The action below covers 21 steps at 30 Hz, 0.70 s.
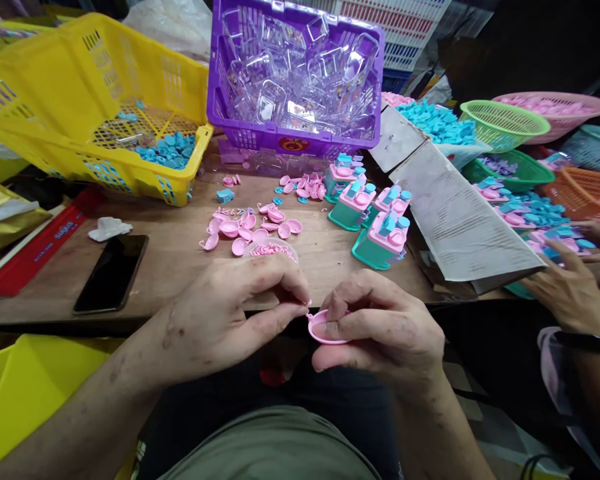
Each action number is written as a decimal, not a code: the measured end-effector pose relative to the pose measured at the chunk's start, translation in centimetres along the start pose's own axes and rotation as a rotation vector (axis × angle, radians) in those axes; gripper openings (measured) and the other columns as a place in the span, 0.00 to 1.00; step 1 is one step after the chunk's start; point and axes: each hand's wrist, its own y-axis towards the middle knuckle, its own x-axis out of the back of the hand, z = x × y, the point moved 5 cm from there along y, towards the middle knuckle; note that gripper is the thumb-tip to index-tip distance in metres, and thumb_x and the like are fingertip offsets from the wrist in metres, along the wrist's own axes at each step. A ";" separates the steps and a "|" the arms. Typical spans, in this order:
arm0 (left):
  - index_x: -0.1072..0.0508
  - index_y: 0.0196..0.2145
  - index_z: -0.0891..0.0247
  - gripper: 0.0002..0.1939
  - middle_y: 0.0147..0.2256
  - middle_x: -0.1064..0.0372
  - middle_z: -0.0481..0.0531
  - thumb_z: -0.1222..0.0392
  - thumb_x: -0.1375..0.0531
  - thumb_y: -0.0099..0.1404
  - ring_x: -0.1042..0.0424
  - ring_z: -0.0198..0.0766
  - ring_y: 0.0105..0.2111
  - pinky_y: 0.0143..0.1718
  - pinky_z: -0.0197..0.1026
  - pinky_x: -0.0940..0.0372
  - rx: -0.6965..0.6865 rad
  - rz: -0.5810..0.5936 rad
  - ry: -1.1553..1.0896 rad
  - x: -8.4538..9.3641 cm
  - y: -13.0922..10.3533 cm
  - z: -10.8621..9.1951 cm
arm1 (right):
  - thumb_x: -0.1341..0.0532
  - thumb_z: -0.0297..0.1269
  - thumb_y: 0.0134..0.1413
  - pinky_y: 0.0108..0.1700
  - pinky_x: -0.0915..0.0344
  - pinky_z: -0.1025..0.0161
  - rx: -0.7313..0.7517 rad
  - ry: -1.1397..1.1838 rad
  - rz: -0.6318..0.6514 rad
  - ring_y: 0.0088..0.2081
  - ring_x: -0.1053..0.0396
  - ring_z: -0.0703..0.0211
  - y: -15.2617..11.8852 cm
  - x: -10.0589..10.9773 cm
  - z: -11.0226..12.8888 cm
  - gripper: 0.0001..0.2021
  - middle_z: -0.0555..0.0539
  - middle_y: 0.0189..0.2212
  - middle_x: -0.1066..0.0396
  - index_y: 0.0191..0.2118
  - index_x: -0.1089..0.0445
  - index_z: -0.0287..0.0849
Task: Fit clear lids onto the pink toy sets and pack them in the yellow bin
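Note:
My right hand [385, 330] grips a small pink oval plastic dish [317, 329] by its rim, fingers inside it and thumb beneath. At the dish's left end, my left hand [230, 310] pinches a tiny pink plastic piece [309, 304] between thumb and forefinger. It meets a small loop on the dish; whether the two are joined I cannot tell. Just beyond my left hand stands a clear bowl of tiny pink pieces [273, 249], partly hidden by my fingers. Several loose pink dishes [230, 229] lie on the wooden table behind the bowl.
Several pink-and-green toy units [384, 237] stand right of centre, beside a cardboard flap [460, 213]. A phone [113, 273] lies left. Behind are a yellow basket [180, 180] and a purple basket [300, 137] of clear parts. A co-worker's hand [575, 287] works at right.

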 end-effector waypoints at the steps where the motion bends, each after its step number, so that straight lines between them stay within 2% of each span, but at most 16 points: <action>1: 0.21 0.46 0.58 0.08 0.39 0.20 0.43 0.70 0.35 0.76 0.22 0.29 0.36 0.41 0.30 0.30 0.006 0.003 -0.010 0.0 0.0 0.0 | 0.25 0.45 0.67 0.35 0.22 0.67 -0.002 0.007 0.005 0.33 0.21 0.63 0.0 0.0 0.0 0.12 0.48 0.34 0.24 0.39 0.18 0.41; 10: 0.21 0.46 0.57 0.09 0.39 0.20 0.43 0.70 0.35 0.76 0.23 0.29 0.35 0.39 0.30 0.30 0.013 0.032 -0.043 -0.4 0.2 0.0 | 0.25 0.44 0.67 0.36 0.21 0.69 0.007 0.043 0.007 0.34 0.19 0.64 -0.1 -0.2 0.0 0.12 0.48 0.35 0.24 0.39 0.18 0.40; 17: 0.22 0.43 0.59 0.07 0.39 0.20 0.45 0.71 0.35 0.75 0.20 0.31 0.39 0.42 0.32 0.27 -0.011 0.053 -0.111 -0.3 0.1 0.4 | 0.24 0.43 0.67 0.36 0.21 0.69 -0.001 0.078 0.028 0.34 0.20 0.63 -0.2 -0.3 0.1 0.11 0.48 0.35 0.24 0.40 0.18 0.39; 21: 0.22 0.42 0.59 0.09 0.39 0.19 0.45 0.73 0.34 0.73 0.19 0.33 0.40 0.43 0.33 0.25 -0.040 0.058 -0.106 -0.2 0.1 0.3 | 0.23 0.42 0.66 0.36 0.20 0.67 -0.002 0.072 -0.029 0.34 0.19 0.62 -0.5 -0.5 0.1 0.10 0.48 0.34 0.24 0.40 0.17 0.40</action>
